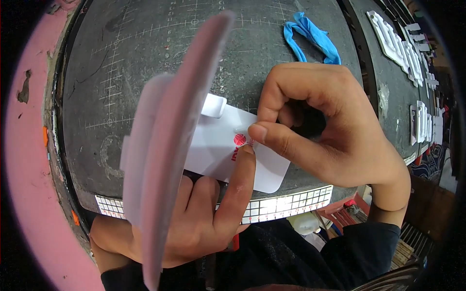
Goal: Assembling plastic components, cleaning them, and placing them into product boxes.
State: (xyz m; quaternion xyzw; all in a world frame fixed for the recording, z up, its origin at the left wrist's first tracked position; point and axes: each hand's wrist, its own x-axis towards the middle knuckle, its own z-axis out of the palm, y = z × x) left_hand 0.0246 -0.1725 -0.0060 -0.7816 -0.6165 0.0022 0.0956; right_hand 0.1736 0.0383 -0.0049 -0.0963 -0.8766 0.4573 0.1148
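A white plastic panel (269, 167) with rounded corners and a red printed mark lies tilted over the dark tabletop. My left hand (204, 225) holds it from the near side: the index fingertip presses beside the red print, and the other fingers go under the near edge. Thumb and index finger of my right hand (315, 121) are pinched together over the panel, just right of the print; what they hold is hidden. A tall, blurred pinkish-white piece (172, 145) stands close to the camera and covers the panel's left end. Whether the two are joined I cannot tell.
A blue glove-like scrap (313, 36) lies at the far right of the dark gridded tabletop (145, 58). White plastic parts (395, 46) rest on a surface to the right. A gridded ruler strip (286, 203) runs along the near edge. The pink wall (31, 160) borders the left.
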